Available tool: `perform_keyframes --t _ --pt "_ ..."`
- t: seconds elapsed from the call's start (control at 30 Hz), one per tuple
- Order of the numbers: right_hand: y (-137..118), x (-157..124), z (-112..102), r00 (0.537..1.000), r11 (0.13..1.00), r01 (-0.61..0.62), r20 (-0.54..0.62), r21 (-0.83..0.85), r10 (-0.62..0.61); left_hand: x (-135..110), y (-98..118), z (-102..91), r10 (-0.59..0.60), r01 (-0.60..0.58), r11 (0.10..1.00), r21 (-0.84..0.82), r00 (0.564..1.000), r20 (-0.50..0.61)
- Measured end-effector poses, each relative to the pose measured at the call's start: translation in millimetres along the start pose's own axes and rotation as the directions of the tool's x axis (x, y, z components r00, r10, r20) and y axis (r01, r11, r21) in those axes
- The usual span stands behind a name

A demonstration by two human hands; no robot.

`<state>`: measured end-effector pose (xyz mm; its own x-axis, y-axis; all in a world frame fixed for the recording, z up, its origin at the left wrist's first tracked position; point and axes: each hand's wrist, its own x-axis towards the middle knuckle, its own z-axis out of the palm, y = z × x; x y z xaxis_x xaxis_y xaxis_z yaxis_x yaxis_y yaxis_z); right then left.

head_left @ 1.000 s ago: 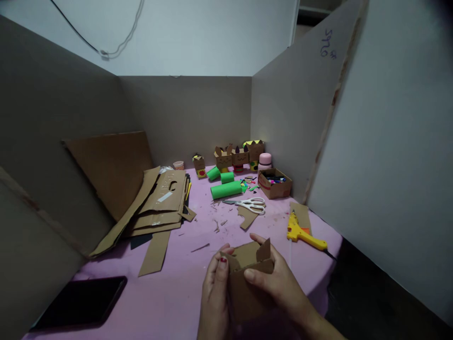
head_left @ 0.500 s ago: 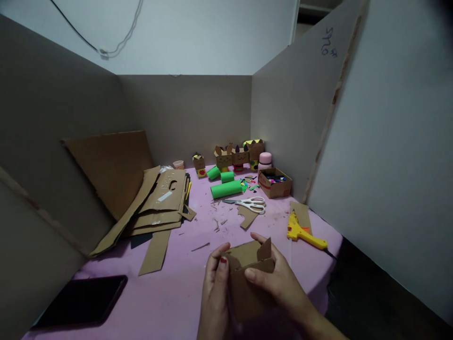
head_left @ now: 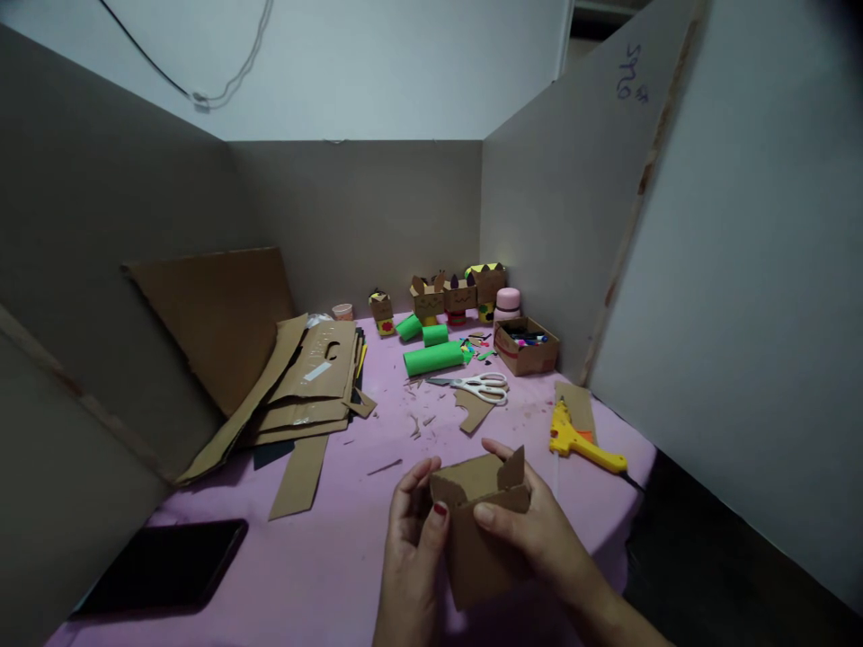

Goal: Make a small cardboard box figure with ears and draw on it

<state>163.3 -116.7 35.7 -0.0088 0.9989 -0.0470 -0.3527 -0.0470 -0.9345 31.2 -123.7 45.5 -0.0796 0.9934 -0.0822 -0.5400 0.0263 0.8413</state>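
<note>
Between my two hands is a small cardboard box point(head_left: 482, 548), tilted, with a pointed ear-like flap point(head_left: 512, 467) standing up at its right side. My left hand point(head_left: 414, 539) grips the box's left side, its thumb with a red nail against the near face. From the right, my right hand point(head_left: 532, 530) holds it, thumb on the near top edge and fingers behind. Farther back lie white-handled scissors point(head_left: 482, 386) by a cut cardboard scrap point(head_left: 474, 412). A yellow glue gun point(head_left: 583, 445) rests to the right.
Stacked flat cardboard point(head_left: 306, 368) leans at the left. A black tablet-like device point(head_left: 162, 566) lies front left. Green paper tubes point(head_left: 433, 358), cardboard animal figures point(head_left: 428, 299), a pink-lidded bottle point(head_left: 508, 301) and a box of markers point(head_left: 529, 355) stand at the back. Grey partitions point(head_left: 357, 216) surround the pink-covered table point(head_left: 324, 575).
The left thumb has shifted slightly up and right along the box's near face. The box is turned a little, and the whole view has moved slightly.
</note>
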Motion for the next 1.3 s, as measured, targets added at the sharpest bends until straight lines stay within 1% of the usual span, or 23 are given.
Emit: perform_keyframes --t 0.13,0.23,0.4,0.53,0.6,0.73,0.83,0.9,1.0,1.13,1.3 --pt "0 0 0 1.0 1.0 0.003 0.012 0.021 -0.003 -2 1 1.5 0.026 -0.027 0.999 0.023 1.0 0.013" --pt "0 -1 1 1.0 0.999 -0.003 0.016 0.042 0.002 -2 1 0.8 0.05 -0.05 0.998 0.032 0.999 0.001" --pt "0 -2 3 1.0 0.999 0.013 -0.005 0.042 -0.013 -2 -2 -1.6 0.045 -0.045 0.999 0.005 0.999 -0.002" --pt "-2 -3 3 1.0 0.999 0.008 0.006 0.036 -0.008 1 -4 -4.7 0.044 -0.044 0.999 0.013 0.999 -0.003" --pt "-3 -4 4 1.0 0.999 0.006 0.005 0.034 -0.007 5 -5 -8.4 0.04 -0.04 0.999 0.013 0.999 0.014" --pt "-7 -6 5 1.0 0.998 0.016 0.011 0.062 -0.017 11 -7 -18.0 0.039 -0.041 0.999 0.017 0.995 0.087" --pt "-7 -5 4 1.0 0.995 0.007 0.022 0.098 -0.009 10 -7 -20.2 0.02 -0.018 1.0 -0.017 0.994 0.104" --pt "-7 -5 3 1.0 0.993 0.006 0.024 0.118 -0.009 7 -8 -18.4 0.057 -0.055 0.998 -0.021 0.99 0.129" --pt "-5 -4 2 0.999 0.991 0.008 0.035 0.136 -0.013 1 -6 -14.6 0.109 -0.116 0.993 0.033 0.98 0.165" --pt "-4 -4 1 0.998 0.992 0.026 0.057 0.121 -0.033 -3 -2 -12.3 0.123 -0.145 0.98 0.138 0.981 0.152" --pt "-2 -4 -1 0.996 0.995 0.057 0.066 0.081 -0.063 -4 1 -12.4 0.158 -0.177 0.975 0.133 0.977 0.143"
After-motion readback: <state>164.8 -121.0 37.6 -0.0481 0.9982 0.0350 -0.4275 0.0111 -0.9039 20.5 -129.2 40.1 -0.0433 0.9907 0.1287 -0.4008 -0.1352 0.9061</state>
